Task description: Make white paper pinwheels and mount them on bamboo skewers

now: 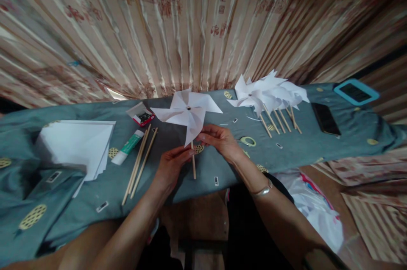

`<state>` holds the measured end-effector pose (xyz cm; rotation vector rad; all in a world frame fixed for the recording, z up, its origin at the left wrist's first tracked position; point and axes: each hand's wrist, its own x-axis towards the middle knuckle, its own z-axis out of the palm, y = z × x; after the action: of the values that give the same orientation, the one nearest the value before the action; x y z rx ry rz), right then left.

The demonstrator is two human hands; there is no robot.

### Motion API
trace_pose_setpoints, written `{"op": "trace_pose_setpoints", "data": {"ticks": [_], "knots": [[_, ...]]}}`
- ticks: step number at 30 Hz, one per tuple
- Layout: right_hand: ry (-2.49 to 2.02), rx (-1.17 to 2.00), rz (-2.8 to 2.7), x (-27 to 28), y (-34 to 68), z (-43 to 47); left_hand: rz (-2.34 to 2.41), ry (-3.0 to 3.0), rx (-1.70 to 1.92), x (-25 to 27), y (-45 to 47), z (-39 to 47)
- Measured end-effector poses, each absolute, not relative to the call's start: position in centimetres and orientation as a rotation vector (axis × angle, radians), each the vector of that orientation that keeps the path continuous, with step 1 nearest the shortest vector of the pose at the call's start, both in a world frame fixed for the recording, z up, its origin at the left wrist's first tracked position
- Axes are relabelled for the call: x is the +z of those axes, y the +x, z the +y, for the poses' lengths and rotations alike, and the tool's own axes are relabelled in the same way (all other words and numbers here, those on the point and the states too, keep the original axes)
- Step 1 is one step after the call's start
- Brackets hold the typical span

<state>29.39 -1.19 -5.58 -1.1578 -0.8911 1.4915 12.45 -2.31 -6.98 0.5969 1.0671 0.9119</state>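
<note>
A white paper pinwheel (pixel 190 112) on a wooden stick is held upright over the middle of the cloth-covered table. My left hand (pixel 171 164) is closed, thumb and fingers pinching the stick just below the paper blades. With its fingertips together, my right hand (pixel 218 138) touches the lower edge of a blade beside the stick; its grip there is partly hidden. A dark pin head shows at the pinwheel's centre. Left of it are an opened small box (pixel 140 114) of dark pins, a glue stick (pixel 127 147) and several loose wooden sticks (pixel 139 164).
Stacked white paper (pixel 76 143) lies at the left. Several finished pinwheels (pixel 270 92) overlap at the right, sticks towards me. Beyond them are a black phone (pixel 326 118) and a blue-framed tablet (pixel 356 92). Yellow-handled scissors (pixel 248 141) lie near my right wrist. A curtain (pixel 190 28) hangs behind.
</note>
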Motion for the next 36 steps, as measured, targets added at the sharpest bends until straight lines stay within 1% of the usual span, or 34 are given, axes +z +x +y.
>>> {"op": "trace_pose_setpoints", "data": {"ticks": [4, 9, 12, 15, 24, 36], "knots": [[-1.282, 1.247, -0.941, -4.8, 31.3, -1.1, 1.089, 0.574, 0.914, -6.8, 12.2, -2.1], [-1.362, 0.799, -0.842, -4.8, 34.4, -0.4, 1.097, 0.592, 0.907, -6.6, 12.2, -2.2], [-1.329, 0.673, -0.803, -4.9, 35.3, 0.3, 1.090, 0.632, 0.897, -6.8, 12.3, -2.4], [-1.287, 0.708, -0.832, -4.9, 35.3, 0.8, 1.108, 0.692, 0.886, -7.0, 12.4, -2.5], [-1.150, 1.014, -0.751, -3.5, 34.5, 1.0, 1.144, 0.803, 0.861, -7.0, 12.4, -2.7], [-1.192, 1.014, -0.775, -3.7, 34.1, 1.0, 1.131, 0.823, 0.863, -7.0, 12.4, -2.8]]}}
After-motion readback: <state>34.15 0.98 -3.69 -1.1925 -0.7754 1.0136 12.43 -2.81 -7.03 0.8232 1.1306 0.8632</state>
